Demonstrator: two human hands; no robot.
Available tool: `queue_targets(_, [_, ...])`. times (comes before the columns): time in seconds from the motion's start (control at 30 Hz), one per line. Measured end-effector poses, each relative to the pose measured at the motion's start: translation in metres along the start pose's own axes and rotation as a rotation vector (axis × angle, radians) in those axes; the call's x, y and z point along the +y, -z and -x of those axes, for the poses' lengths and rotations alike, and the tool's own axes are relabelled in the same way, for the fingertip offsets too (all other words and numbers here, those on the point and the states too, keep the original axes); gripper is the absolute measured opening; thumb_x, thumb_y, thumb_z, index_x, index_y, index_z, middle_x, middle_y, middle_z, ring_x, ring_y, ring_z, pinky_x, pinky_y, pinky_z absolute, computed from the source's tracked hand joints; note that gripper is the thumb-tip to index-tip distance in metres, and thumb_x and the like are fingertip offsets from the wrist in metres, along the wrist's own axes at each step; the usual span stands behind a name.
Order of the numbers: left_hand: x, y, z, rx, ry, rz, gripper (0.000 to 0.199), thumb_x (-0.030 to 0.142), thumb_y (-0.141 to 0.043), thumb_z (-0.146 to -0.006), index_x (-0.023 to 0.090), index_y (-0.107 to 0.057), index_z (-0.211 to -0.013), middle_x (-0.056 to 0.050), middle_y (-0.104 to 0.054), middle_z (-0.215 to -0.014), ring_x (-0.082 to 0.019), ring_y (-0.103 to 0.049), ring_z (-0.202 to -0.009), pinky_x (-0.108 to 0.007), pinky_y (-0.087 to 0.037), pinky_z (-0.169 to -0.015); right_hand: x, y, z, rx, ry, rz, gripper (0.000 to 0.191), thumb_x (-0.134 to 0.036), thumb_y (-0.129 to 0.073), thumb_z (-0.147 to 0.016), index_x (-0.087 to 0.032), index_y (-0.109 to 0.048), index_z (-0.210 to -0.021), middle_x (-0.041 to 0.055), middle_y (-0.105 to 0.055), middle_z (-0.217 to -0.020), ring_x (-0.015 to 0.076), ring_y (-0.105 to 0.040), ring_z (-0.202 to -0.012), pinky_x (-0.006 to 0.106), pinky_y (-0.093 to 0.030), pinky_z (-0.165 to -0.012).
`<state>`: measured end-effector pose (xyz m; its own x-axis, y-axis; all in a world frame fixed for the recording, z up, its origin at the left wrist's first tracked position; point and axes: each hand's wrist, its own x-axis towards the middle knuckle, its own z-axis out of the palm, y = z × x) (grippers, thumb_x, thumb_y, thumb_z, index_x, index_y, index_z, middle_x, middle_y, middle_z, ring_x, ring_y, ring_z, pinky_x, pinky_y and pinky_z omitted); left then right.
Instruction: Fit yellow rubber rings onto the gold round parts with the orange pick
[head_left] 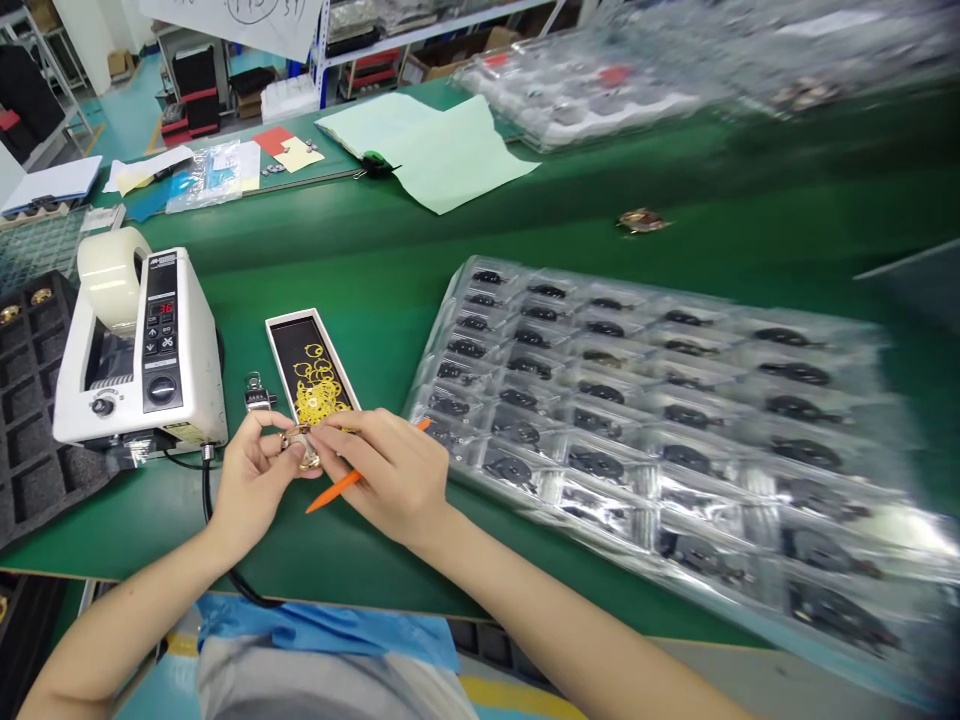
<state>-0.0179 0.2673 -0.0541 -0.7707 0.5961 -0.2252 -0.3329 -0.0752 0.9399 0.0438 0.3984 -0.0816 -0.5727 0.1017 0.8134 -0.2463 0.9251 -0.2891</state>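
Observation:
My left hand [251, 478] holds a small gold-rimmed watch case [307, 455] between thumb and fingers, above the green table. My right hand [401, 472] has its fingertips against the same piece. An orange pointed stick [335, 493] runs through the right hand, its tip slanting down to the left. Just beyond both hands lies a white-rimmed box [292, 316] with a pile of thin yellow rings [321, 393] on its dark floor. Beside it, near the left fingers, sits a small metal hand counter [257, 393]. The fingers partly cover the watch case.
A white tape dispenser [180, 350] stands at left, its black cable hanging toward the table edge. Clear plastic trays [555, 340] holding dark parts fill the right. A small gold part [641, 221] lies behind them. Pale green paper [457, 150] and a dark foam tray [34, 490] are also there.

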Motion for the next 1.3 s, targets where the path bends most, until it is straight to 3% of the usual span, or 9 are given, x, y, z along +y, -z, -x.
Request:
queue_targets(0.13, [-0.003,0.0,0.004,0.012,-0.091,-0.103,0.037,0.04,-0.073,-0.076,0.019,-0.063,-0.105,0.006,-0.06,-0.057,-0.01,-0.061,-0.058,-0.026,-0.059,-0.067,0.002,-0.002,0.001,-0.001,0.03,-0.037,0.018,-0.01,-0.056,-0.086,-0.023,-0.066,-0.092,0.0039,-0.072,-0.08,0.0151,-0.062,-0.066,0.028,-0.045,-0.059])
queue_targets(0.23, [-0.007,0.002,0.005,0.048,-0.152,-0.202,0.031,0.035,-0.071,-0.079,0.018,-0.069,-0.104,0.004,-0.062,-0.058,-0.012,-0.061,-0.059,-0.025,-0.059,-0.065,0.003,-0.003,0.001,-0.011,0.084,-0.012,0.017,-0.011,-0.056,-0.086,-0.023,-0.065,-0.094,0.0046,-0.073,-0.082,0.0153,-0.062,-0.065,0.029,-0.045,-0.058])
queue_targets(0.5, [-0.011,0.003,0.006,0.062,-0.235,-0.235,0.024,0.026,-0.066,-0.081,0.018,-0.072,-0.103,-0.003,-0.076,-0.083,-0.015,-0.069,-0.072,-0.026,-0.059,-0.073,0.004,0.002,-0.002,-0.003,0.172,0.018,0.012,-0.011,-0.055,-0.087,-0.019,-0.063,-0.09,0.0065,-0.074,-0.079,0.0148,-0.059,-0.059,0.028,-0.043,-0.052])
queue_targets(1.03, [-0.012,0.0,0.005,0.109,-0.253,-0.272,0.021,0.027,-0.069,-0.078,0.016,-0.073,-0.097,0.005,-0.057,-0.054,-0.006,-0.044,-0.044,-0.017,-0.041,-0.045,-0.004,-0.007,-0.001,0.078,0.118,0.084,0.011,-0.009,-0.056,-0.084,-0.018,-0.058,-0.089,0.0068,-0.073,-0.073,0.0152,-0.059,-0.056,0.027,-0.044,-0.052])
queue_targets(1.3, [-0.01,-0.001,0.006,0.102,-0.249,-0.278,0.022,0.025,-0.069,-0.078,0.016,-0.07,-0.097,-0.001,-0.072,-0.072,-0.01,-0.062,-0.059,-0.019,-0.051,-0.058,-0.004,-0.008,0.0,0.101,0.118,0.089,0.009,-0.01,-0.056,-0.085,-0.018,-0.056,-0.091,0.0069,-0.073,-0.073,0.0148,-0.061,-0.057,0.026,-0.046,-0.053])
